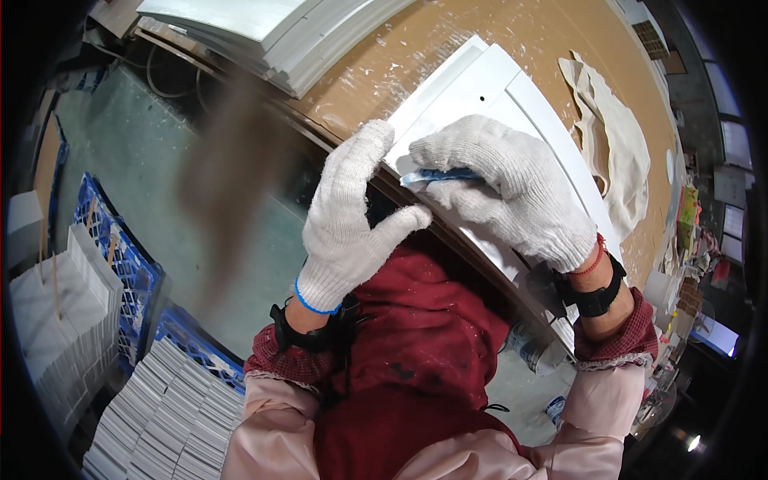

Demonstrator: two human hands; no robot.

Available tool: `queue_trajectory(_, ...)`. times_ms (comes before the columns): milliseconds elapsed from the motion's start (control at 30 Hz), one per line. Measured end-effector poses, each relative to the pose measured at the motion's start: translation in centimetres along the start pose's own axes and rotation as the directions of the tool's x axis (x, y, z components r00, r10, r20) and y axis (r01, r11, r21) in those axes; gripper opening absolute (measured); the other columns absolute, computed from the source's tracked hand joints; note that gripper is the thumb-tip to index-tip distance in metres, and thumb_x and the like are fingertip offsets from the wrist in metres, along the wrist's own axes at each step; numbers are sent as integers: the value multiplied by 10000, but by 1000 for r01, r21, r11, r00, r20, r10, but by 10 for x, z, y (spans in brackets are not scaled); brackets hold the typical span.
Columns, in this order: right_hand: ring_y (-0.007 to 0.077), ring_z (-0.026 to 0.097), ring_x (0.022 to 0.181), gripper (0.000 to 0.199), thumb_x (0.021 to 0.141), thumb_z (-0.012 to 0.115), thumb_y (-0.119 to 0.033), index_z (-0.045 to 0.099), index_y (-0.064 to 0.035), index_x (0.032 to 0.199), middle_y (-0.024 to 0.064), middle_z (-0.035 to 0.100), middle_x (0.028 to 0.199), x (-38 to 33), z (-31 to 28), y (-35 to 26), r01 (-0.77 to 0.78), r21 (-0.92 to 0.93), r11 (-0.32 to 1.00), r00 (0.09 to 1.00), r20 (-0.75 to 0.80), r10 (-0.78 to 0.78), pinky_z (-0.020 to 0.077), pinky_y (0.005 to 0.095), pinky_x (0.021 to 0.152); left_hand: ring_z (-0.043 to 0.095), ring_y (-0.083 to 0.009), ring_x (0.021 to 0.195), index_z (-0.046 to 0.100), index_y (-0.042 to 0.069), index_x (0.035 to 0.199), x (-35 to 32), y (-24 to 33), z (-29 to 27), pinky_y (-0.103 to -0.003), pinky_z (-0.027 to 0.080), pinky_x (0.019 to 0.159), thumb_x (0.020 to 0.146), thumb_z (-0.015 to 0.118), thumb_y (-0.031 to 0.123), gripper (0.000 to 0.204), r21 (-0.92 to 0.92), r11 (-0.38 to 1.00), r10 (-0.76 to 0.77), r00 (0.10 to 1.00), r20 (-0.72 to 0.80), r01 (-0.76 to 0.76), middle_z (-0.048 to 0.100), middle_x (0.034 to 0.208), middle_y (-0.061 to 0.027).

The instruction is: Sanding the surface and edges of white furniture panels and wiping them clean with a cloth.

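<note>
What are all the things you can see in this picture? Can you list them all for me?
flat white painted panel: one, white, on the workbench under both hands
small blue sanding pad: one, blue, under the right hand on the panel's near edge
brown dusty workbench top: one, brown with white dust, upper middle
crumpled cream cloth: one, cream, on the bench right of the panel
stack of white boards: one stack, white, top of the bench
blue plastic crates: at least two, blue, floor at left, holding white slats
white slats: many, white, bottom left
red apron: one, red, lower middle
left hand: one, white knit glove, fingers on the panel's edge
right hand: one, white knit glove, pressing the pad
</note>
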State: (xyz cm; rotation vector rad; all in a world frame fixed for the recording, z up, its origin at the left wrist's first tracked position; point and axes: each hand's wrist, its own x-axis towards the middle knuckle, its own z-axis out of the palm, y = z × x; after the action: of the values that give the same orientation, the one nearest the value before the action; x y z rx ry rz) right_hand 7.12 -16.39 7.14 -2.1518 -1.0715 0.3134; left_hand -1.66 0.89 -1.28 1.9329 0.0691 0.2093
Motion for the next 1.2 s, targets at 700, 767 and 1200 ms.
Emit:
queue_trajectory(700,175,668,998,338,822,738,-104,681,-12,1143,77,696,1084,-16,-29,19,-314,237,919,939,-66,338,524,307,895,593,-87,683,682,12,860,-19,3,-13,-262,497,658,801,818,263,292,-311,789,-468,846,255,530,667,734,-41)
queue_trajectory(767,177,670,978,333,834,737,-113,680,-24,1150,74,696,1057,-11,-28,18,-292,281,914,950,-28,312,527,303,883,607,-125,667,691,8,825,-17,12,-14,-279,492,646,807,786,393,397,-130,845,-442,814,376,519,665,729,-73)
queue_trajectory(1200,264,652,944,270,856,711,-126,697,-78,1121,88,676,1008,3,-23,19,-55,10,998,998,32,54,522,348,834,606,-255,559,722,-2,795,-11,16,15,-371,473,572,815,721,559,562,-189,834,-371,779,505,519,626,621,-155)
